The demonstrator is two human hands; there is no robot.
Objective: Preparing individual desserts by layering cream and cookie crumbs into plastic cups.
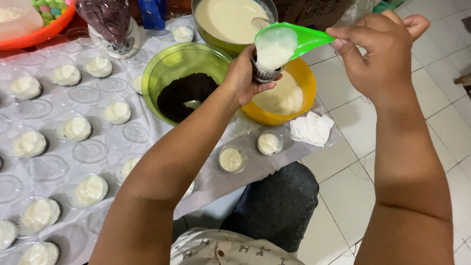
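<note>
My left hand (pixel 244 77) grips a small clear cup (pixel 262 73) with a dark crumb layer, held above the orange bowl (pixel 299 78) of white cream. My right hand (pixel 380 46) holds a green plastic scoop (pixel 294 39) tilted over the cup, and white cream slides from it into the cup. A green bowl (pixel 169 61) of dark crumbs with a spoon in it sits just left of my left hand.
Several filled small cups (pixel 230 159) and loose clear lids (pixel 91 151) cover the white sheet on the left. A large pot of cream (pixel 228 19) stands behind. A crumpled tissue (pixel 311 128) lies by the orange bowl. Tiled floor lies on the right.
</note>
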